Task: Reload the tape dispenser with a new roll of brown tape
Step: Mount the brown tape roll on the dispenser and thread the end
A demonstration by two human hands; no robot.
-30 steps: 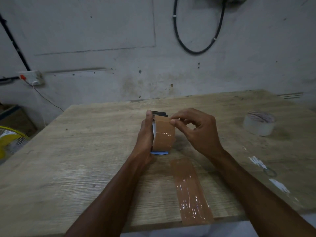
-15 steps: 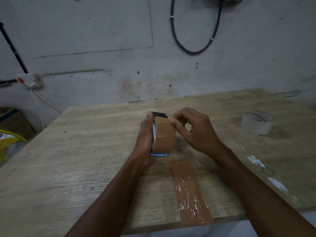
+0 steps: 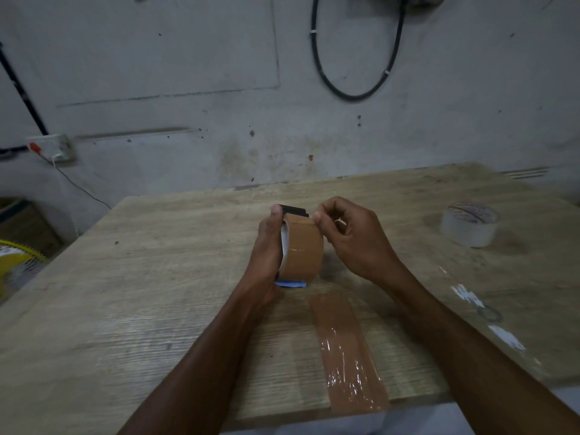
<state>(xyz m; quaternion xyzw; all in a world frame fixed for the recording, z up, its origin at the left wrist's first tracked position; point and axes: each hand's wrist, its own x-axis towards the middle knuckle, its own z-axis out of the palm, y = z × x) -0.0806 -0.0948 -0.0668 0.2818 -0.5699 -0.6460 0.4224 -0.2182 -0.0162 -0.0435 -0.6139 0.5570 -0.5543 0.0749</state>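
Head view only here. Brown tape roll (image 3: 303,251) standing on edge near the middle of the wooden tabletop (image 3: 125,309), mounted in the tape dispenser (image 3: 293,211) – only a black bit of that poking out at the top and a blue bit at the bottom, rest hidden behind roll and hand. Left hand (image 3: 266,255) wrapped around the left side of roll and dispenser, fingers closed on it, thumb tip up by the black part. Right hand (image 3: 351,240) just beside the roll on the right, fingers (image 3: 317,218) curled and pinched together at the roll's top edge – looks like picking at the tape end, but can't tell whether any tape is actually caught between them. Roll sitting on or barely above the surface, hard to say which. Closer to the camera, a strip of brown tape (image 3: 348,356) stuck flat on the tabletop, crinkled and shiny, running to the near edge. Off to the right, well apart from the hands, a clear tape roll (image 3: 469,226) lying flat. Behind the tabletop a grubby grey wall (image 3: 188,89) with a black cable loop (image 3: 354,58) hanging, white socket box (image 3: 51,147) on the left, yellow fan (image 3: 15,265) at the far left edge.
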